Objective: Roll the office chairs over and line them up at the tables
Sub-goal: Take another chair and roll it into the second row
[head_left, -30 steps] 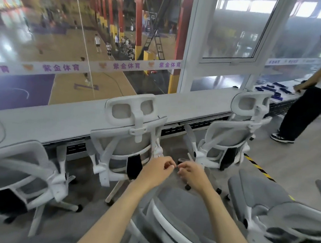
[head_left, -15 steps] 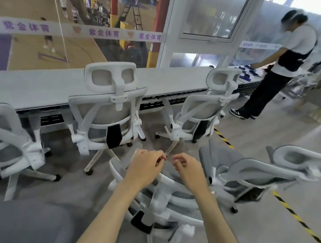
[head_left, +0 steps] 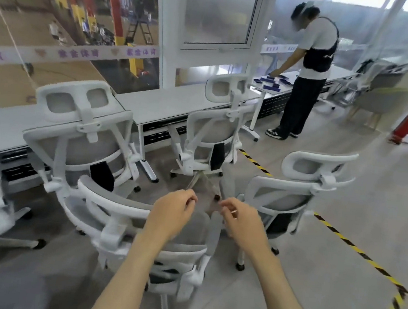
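White mesh office chairs face the long white bench; two more stand behind them.

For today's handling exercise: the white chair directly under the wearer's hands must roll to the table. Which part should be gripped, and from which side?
Probably the curved top rail of the nearest chair, taken from behind. The rail arcs toward the wearer, and both the left hand and right hand hover just above the chair, touching nothing. Pushing forward would roll it toward the table.
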Demonstrator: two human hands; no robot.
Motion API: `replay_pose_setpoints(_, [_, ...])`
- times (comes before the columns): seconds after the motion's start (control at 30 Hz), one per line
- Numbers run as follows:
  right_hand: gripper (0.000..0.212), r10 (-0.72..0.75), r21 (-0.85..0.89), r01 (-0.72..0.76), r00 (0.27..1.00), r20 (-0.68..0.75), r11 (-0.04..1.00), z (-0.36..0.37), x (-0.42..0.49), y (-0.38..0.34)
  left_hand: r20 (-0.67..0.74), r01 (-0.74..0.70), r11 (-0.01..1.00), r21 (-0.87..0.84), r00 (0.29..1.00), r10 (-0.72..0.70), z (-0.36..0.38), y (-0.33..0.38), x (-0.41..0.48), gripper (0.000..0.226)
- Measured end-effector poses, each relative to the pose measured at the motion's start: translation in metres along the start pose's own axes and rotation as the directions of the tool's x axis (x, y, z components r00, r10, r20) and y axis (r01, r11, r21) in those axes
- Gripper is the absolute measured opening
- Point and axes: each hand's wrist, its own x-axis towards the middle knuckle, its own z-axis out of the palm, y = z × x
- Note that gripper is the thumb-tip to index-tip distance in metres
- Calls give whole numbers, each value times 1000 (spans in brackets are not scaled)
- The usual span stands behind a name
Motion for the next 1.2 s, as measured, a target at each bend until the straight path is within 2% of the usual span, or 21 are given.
replay_pose_setpoints(0.13, [17, 25, -118, -20, 999, 36, 993, -70, -20, 76, 4, 0, 998, 62, 1000, 0, 42, 80, 14, 15])
replay_pose_setpoints(0.43, [19, 43, -303, -45, 999, -16, 952, -188, 12, 194, 46, -172, 963, 205, 985, 166, 115, 216, 81, 18])
replay_pose_setpoints(0.6, [20, 49, -332, -54, 999, -22, 942, -229, 75, 247, 40, -202, 951, 236, 979, 198, 162, 253, 158, 18])
replay_pose_setpoints(0.77, [23, 57, -377, -56, 998, -8, 924, -267, 159, 300, 61, -189, 974, 120, 981, 183, 209, 291, 261, 20])
replay_pose_setpoints(0.97, [20, 43, -413, -54, 998, -34, 909, -314, 254, 351, 9, -232, 972, 45, 973, 232, 245, 334, 372, 19])
replay_pose_setpoints(1.07, [21, 26, -392, -41, 999, -45, 919, -341, 293, 376, 5, -232, 971, 51, 973, 232, 264, 354, 416, 18])
replay_pose_setpoints(1.2, [28, -5, -387, -25, 997, -77, 922, -370, 343, 416, 69, -220, 970, 101, 974, 214, 299, 382, 466, 15])
